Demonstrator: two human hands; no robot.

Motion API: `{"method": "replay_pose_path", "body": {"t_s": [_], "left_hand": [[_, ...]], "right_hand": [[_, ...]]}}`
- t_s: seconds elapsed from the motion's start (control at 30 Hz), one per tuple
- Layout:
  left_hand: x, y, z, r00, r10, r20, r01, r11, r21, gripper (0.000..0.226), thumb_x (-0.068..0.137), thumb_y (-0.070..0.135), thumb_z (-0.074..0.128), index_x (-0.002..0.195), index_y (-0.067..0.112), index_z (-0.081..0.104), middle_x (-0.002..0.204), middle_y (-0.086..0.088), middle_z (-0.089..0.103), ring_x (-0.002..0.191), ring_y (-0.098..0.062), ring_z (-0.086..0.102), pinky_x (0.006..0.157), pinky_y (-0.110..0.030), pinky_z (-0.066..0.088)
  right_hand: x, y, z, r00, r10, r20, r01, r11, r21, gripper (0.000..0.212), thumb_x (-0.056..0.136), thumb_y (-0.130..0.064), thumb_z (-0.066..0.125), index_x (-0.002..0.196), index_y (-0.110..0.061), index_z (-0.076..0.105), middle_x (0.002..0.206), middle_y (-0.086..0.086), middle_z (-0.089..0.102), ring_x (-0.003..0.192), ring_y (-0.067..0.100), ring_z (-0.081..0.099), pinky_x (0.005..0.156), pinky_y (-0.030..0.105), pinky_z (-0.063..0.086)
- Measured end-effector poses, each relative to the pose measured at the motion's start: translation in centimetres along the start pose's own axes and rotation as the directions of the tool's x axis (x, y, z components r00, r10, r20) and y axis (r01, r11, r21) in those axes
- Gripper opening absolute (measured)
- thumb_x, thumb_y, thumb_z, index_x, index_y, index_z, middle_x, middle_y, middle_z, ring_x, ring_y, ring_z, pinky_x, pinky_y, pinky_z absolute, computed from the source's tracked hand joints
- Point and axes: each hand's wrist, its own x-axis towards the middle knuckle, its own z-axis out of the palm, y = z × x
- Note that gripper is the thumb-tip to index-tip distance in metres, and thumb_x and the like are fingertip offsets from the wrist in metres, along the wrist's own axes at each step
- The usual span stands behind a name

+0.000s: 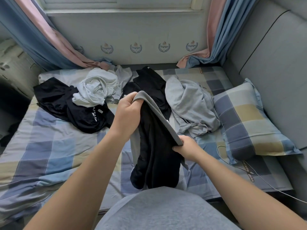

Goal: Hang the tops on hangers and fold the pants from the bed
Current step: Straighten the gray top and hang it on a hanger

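Both hands hold up black pants with a grey waistband over the middle of the bed. My left hand grips the far end of the waistband. My right hand grips its near end. The dark legs hang down between my arms toward the bed's near edge. On the bed lie a black top with white lettering at the left, a crumpled white top behind it, another black garment in the middle and a grey garment at the right.
The bed has a blue, grey and yellow checked sheet. A matching pillow lies at the right against a grey padded wall. A thin white cable runs across the right side. Blue and pink curtains hang at the back corners.
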Motion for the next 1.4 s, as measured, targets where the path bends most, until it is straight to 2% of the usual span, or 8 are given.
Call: {"method": "replay_pose_path", "body": {"t_s": [0.4,0.5,0.63,0.8,1.0,1.2,1.3,1.4], "left_hand": [[0.9,-7.4,-2.2,0.888,-0.394,-0.237,0.383,0.919,-0.094,0.015,0.096,0.019,0.059,0.099,0.006,0.066,0.099,-0.007,0.07,0.094,-0.022,0.065,0.082,-0.036,0.05],[-0.2,-7.1,-0.6,0.921,-0.376,-0.102,0.383,0.922,0.053,0.037,0.091,0.032,0.072,0.122,0.017,0.058,0.12,0.002,0.064,0.109,-0.013,0.064,0.095,-0.032,0.051],[-2.2,-6.6,2.3,0.942,-0.293,0.164,0.25,0.938,0.24,0.03,0.086,0.038,0.077,0.11,0.027,0.062,0.107,0.013,0.066,0.088,0.007,0.066,0.07,-0.011,0.05],[-3.3,-6.3,3.9,0.875,-0.27,0.401,0.158,0.944,0.291,0.041,0.069,0.045,0.077,0.106,0.038,0.06,0.098,0.011,0.071,0.084,-0.006,0.067,0.072,-0.032,0.055],[-3.5,-7.3,4.3,0.943,-0.153,0.294,0.058,0.95,0.308,0.021,0.087,0.035,0.066,0.104,0.023,0.064,0.104,0.0,0.069,0.096,-0.017,0.064,0.087,-0.045,0.053],[-2.2,-7.9,2.2,0.962,-0.226,0.155,0.131,0.875,0.467,0.027,0.103,0.031,0.048,0.089,0.013,0.064,0.076,-0.002,0.065,0.066,-0.014,0.056,0.062,-0.027,0.043],[-1.4,-7.7,1.4,0.964,-0.264,-0.004,0.251,0.91,0.329,0.027,0.102,0.032,0.052,0.081,0.02,0.065,0.075,0.008,0.068,0.074,-0.011,0.061,0.069,-0.022,0.049],[-0.7,-7.1,1.5,0.892,-0.424,-0.157,0.432,0.902,0.014,0.021,0.101,0.037,0.054,0.096,0.019,0.063,0.102,-0.007,0.072,0.098,-0.027,0.067,0.092,-0.049,0.055]], "right_hand": [[0.9,-0.9,-5.9,0.976,0.142,-0.165,-0.039,0.861,0.507,0.004,0.097,-0.016,0.062,0.1,-0.014,0.063,0.099,0.012,0.071,0.096,0.028,0.067,0.083,0.041,0.055],[0.1,-4.7,-7.4,0.982,0.128,-0.138,0.026,0.635,0.772,0.015,0.1,-0.011,0.054,0.106,-0.014,0.068,0.1,0.009,0.076,0.097,0.028,0.073,0.075,0.035,0.059],[-1.0,-8.8,-8.5,0.987,0.12,-0.111,0.056,0.389,0.919,0.019,0.101,-0.007,0.049,0.101,-0.004,0.067,0.087,0.011,0.074,0.074,0.018,0.073,0.064,0.028,0.06],[-2.5,-12.0,-8.9,0.993,0.1,0.063,-0.083,0.207,0.975,0.027,0.103,-0.017,0.05,0.083,-0.004,0.063,0.073,0.009,0.068,0.064,0.017,0.069,0.064,0.025,0.058],[-3.2,-12.2,-9.4,0.99,-0.042,0.136,-0.122,0.245,0.962,0.018,0.101,-0.018,0.054,0.086,-0.009,0.059,0.074,0.005,0.062,0.067,0.014,0.062,0.064,0.022,0.055],[-2.1,-9.8,-11.1,0.948,0.186,-0.258,0.075,0.657,0.75,0.029,0.095,-0.01,0.065,0.122,-0.017,0.055,0.114,0.007,0.064,0.092,0.015,0.064,0.077,0.03,0.052],[-2.6,-8.7,-10.9,0.922,0.095,-0.376,0.159,0.792,0.59,0.027,0.094,-0.015,0.067,0.117,-0.022,0.056,0.122,0.001,0.062,0.101,0.011,0.061,0.077,0.024,0.047],[-3.6,-8.0,-9.4,0.983,-0.089,-0.161,0.165,0.814,0.557,0.016,0.094,-0.016,0.068,0.109,-0.014,0.065,0.109,0.007,0.074,0.101,0.027,0.071,0.089,0.041,0.059]]}}
